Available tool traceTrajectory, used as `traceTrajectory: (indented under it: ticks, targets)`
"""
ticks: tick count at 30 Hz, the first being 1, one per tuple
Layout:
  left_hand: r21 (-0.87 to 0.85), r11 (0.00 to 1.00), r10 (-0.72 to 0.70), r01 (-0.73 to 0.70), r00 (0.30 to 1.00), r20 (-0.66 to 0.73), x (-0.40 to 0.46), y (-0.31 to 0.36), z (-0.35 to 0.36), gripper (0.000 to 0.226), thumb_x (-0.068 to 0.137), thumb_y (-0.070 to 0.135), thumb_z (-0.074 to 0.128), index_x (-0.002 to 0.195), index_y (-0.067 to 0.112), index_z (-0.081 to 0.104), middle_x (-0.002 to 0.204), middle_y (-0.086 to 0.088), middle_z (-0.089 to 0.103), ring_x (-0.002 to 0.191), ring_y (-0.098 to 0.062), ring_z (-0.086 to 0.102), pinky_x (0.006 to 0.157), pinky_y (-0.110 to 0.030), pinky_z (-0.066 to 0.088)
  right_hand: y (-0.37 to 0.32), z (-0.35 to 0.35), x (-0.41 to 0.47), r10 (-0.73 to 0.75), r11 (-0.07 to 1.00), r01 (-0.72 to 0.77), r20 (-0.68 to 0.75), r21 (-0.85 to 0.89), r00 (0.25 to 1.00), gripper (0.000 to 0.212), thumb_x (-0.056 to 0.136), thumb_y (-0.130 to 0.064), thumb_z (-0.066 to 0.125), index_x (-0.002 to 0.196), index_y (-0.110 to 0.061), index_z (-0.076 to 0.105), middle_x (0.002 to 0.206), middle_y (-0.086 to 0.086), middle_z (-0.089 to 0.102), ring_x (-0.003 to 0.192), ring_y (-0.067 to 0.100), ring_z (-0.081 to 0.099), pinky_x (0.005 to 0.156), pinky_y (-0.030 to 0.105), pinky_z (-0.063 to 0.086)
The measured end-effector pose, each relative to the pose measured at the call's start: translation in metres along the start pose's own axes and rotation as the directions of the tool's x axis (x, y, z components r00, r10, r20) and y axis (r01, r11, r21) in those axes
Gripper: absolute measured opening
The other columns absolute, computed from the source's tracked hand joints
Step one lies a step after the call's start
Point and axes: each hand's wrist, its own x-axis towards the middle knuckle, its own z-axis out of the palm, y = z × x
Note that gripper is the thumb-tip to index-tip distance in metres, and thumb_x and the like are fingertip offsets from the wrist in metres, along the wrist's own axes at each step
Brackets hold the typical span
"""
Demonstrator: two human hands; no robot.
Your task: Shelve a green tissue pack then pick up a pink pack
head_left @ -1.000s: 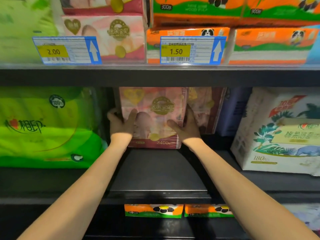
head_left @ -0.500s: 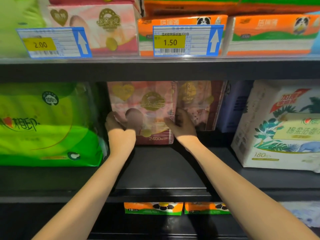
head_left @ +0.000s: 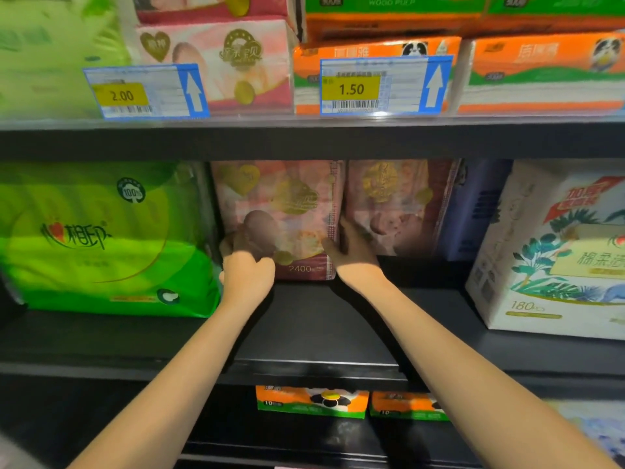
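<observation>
Gripping the pink pack (head_left: 287, 214) from both sides, deep at the back of the middle shelf (head_left: 314, 333). Left hand (head_left: 245, 265) curled round the pack's lower left corner, fingers tucked into the dark gap beside the green pack (head_left: 101, 238). Right hand (head_left: 351, 255) wedged into the seam between this pack and a second pink pack (head_left: 395, 208) just to its right, thumb across the front face, fingers out of sight behind the edge. Pack upright, bottom resting on the shelf, well back from the front edge, with bare shelf in front of it.

Judging from the hold, seems to be the seating or squaring step: pack already standing in its slot, hands still on it. Next move probably calls for an even push or pull from both hands, keeping the pack upright and flush with its neighbour, and for sliding the right fingers out of the tight seam without dragging the second pack askew. Soft wrapping, so likely to crumple under a hard squeeze.

Above, price tags reading 2.00 (head_left: 145, 93) and 1.50 (head_left: 385, 86) on the upper shelf's rail; a white box (head_left: 554, 248) near the right end.
</observation>
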Motion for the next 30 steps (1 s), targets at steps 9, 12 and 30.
traceTrajectory:
  ticks: [9, 12, 30]
  targets:
    - [0.259, 0.95, 0.123, -0.173, 0.973, 0.195, -0.011, -0.014, -0.021, 0.034, 0.098, 0.035, 0.058, 0.113, 0.005, 0.051, 0.127, -0.019, 0.045, 0.117, -0.042, 0.052, 0.102, -0.05, 0.046, -0.02, -0.018, -0.051, 0.173, 0.714, -0.091, 0.049, -0.694, 0.984, 0.05, 0.104, -0.054, 0.041, 0.104, -0.008, 0.061, 0.108, 0.014, 0.069, 0.104, 0.036, 0.065, 0.082, 0.037, 0.047]
    - [0.325, 0.886, 0.256, -0.332, 0.933, 0.255, -0.022, -0.018, -0.029, 0.04, 0.1, 0.044, 0.053, 0.122, 0.011, 0.049, 0.127, -0.016, 0.045, 0.12, -0.041, 0.05, 0.101, -0.052, 0.045, -0.03, -0.018, -0.084, 0.054, 0.591, -0.069, -0.045, -0.803, 0.998, 0.059, 0.1, -0.065, 0.038, 0.117, -0.014, 0.064, 0.118, 0.015, 0.068, 0.112, 0.038, 0.062, 0.092, 0.044, 0.048]
    - [0.233, 0.416, 0.635, -0.879, 0.464, 0.617, -0.188, -0.041, -0.033, 0.057, 0.085, 0.055, 0.041, 0.117, 0.019, 0.073, 0.131, -0.014, 0.065, 0.121, -0.043, 0.058, 0.099, -0.063, 0.046, -0.071, -0.022, -0.341, 0.178, 0.377, -0.461, -0.425, -0.803, 0.887, 0.071, 0.09, -0.07, 0.034, 0.14, -0.026, 0.059, 0.143, 0.011, 0.059, 0.123, 0.049, 0.054, 0.104, 0.06, 0.043]
